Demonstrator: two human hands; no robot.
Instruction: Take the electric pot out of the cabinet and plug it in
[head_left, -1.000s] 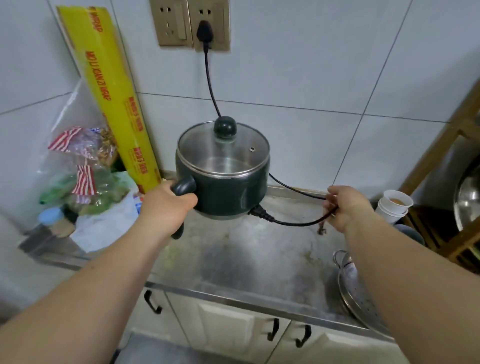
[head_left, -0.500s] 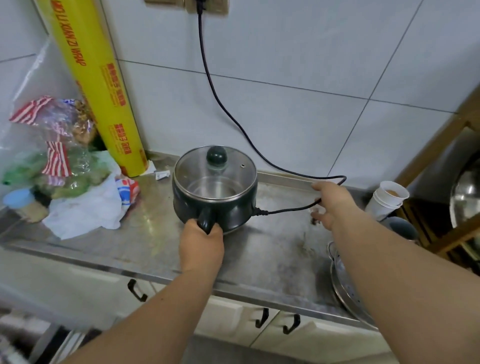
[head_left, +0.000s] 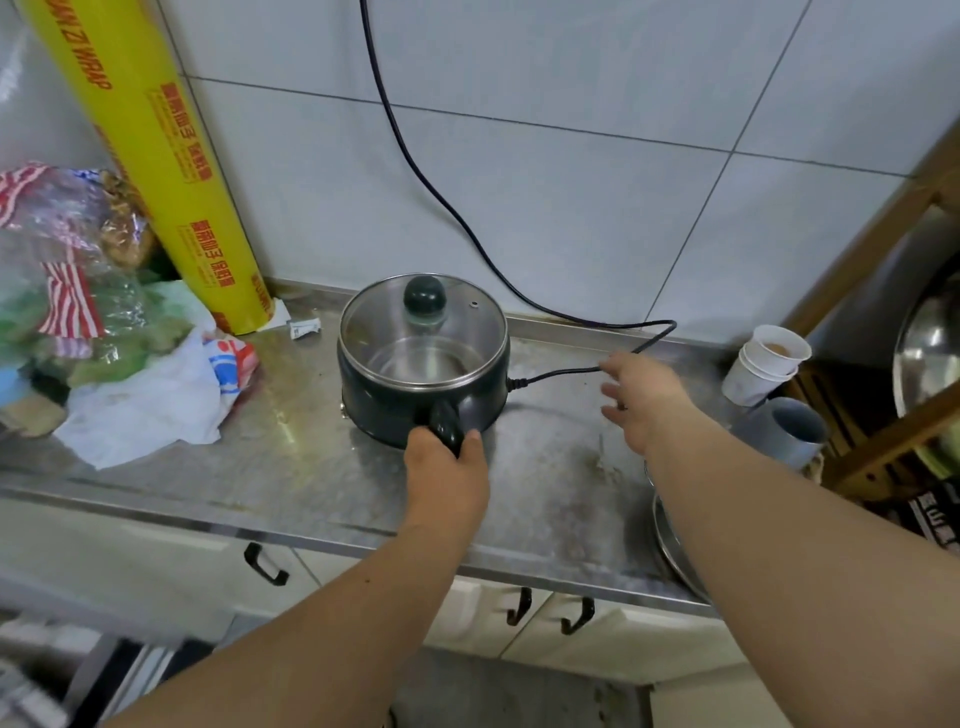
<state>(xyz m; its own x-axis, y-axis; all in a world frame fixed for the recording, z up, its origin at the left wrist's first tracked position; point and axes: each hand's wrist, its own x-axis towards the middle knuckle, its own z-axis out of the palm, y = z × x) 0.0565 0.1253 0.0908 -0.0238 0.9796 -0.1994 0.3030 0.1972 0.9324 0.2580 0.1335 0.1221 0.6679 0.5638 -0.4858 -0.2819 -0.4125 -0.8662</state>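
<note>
Two hands, left hand gripping pot handle, right hand open

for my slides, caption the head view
Left hand grips electric pot handle on steel counter; right hand open beside power cord.

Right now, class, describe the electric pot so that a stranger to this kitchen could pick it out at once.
Find the steel counter under the tiled wall. Right of the leaning yellow wrap roll sits the electric pot, its handle gripped by the left hand. It alone is dark and round, with a glass lid, a knob and a black cord.
</note>
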